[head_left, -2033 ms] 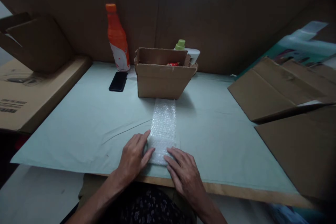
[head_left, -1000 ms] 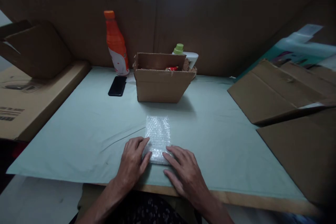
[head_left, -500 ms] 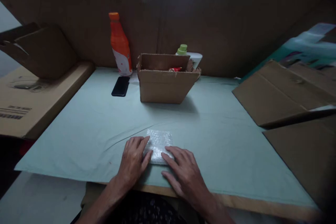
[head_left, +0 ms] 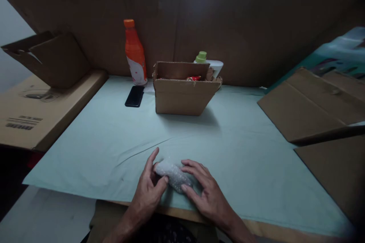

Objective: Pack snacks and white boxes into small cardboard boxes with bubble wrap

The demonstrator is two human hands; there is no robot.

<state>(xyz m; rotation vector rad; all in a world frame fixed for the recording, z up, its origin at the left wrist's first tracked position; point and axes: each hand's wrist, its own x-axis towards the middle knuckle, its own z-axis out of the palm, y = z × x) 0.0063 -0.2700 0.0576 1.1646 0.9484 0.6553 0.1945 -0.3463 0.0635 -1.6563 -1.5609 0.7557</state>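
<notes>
A small piece of bubble wrap (head_left: 173, 173), folded or wrapped into a packet, is held between my two hands near the table's front edge. My left hand (head_left: 149, 186) grips its left end, thumb on the near side and index finger raised. At the other end my right hand (head_left: 203, 186) pinches it between thumb and fingers. The packet is tilted, its left end higher. Whether anything lies inside it cannot be made out.
Beyond my hands stands an open cardboard box (head_left: 182, 97) with a red item inside. A phone (head_left: 135, 96) and an orange bottle (head_left: 135, 59) are left of it. A green-capped bottle (head_left: 201, 57) stands behind. Cardboard boxes flank the table (head_left: 242, 152).
The bubble wrap lay flat under my fingers; now it is lifted, tilted and gripped at both ends. The view has shifted slightly.
</notes>
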